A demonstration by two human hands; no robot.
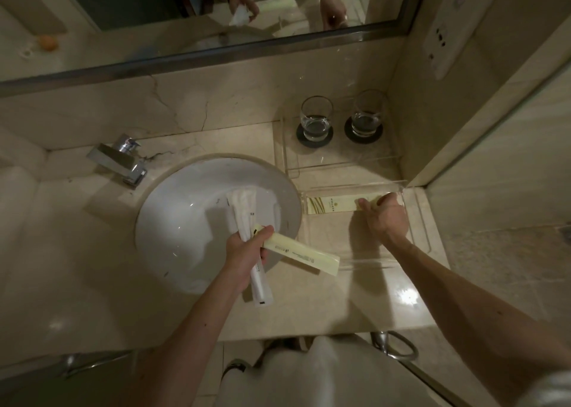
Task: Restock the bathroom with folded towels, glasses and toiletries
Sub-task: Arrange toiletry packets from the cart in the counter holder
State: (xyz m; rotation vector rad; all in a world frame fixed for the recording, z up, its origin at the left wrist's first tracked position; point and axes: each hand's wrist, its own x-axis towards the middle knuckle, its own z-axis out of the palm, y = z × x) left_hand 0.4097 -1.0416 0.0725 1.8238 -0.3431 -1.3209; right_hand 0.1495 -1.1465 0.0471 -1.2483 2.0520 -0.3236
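Right hand (383,218): pinches one end of box (332,205), which runs leftward from the fingers along the tray's (336,236) far side.
Left hand (247,252): grips spare box (301,253) and packets (245,212) over the basin (173,221). The spare box's long axis points rightward at the tray. The right hand is nearer the tray.

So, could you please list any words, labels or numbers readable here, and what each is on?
None is legible.
Tray box: a logo and one short word, too blurred.
Held box, in the left hand: lines of small print, too small.
Sachet: dark marks, unreadable.
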